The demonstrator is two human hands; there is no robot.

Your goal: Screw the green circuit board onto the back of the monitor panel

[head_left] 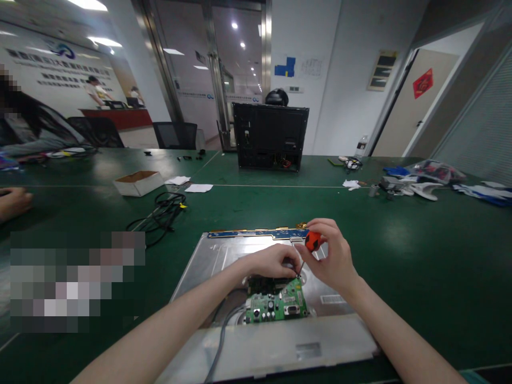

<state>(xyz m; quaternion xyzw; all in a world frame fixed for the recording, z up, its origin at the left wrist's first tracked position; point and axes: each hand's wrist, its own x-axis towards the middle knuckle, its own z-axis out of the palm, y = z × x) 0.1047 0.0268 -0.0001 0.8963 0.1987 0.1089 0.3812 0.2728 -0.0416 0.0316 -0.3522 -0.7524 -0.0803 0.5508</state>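
Note:
A silver metal panel [216, 256] lies flat on the green table [420, 256] in front of me, with a blue strip board [256, 233] along its far edge. A green circuit board [280, 305] is mounted near its front. My right hand [334, 256] grips a small screwdriver with an orange and black handle [312, 241], its tip pointing down at the far corner of the circuit board. My left hand [272, 262] rests on the panel beside that tip, fingers pinched near it. A grey cable [222, 336] runs from the board toward me.
A black monitor casing [270, 136] stands upright at the table's far side. A coiled black cable [164, 210], an open cardboard box [138, 182] and white papers [199, 188] lie to the left. Loose parts and bags [424, 178] sit far right. Another person's hand [14, 201] rests at left.

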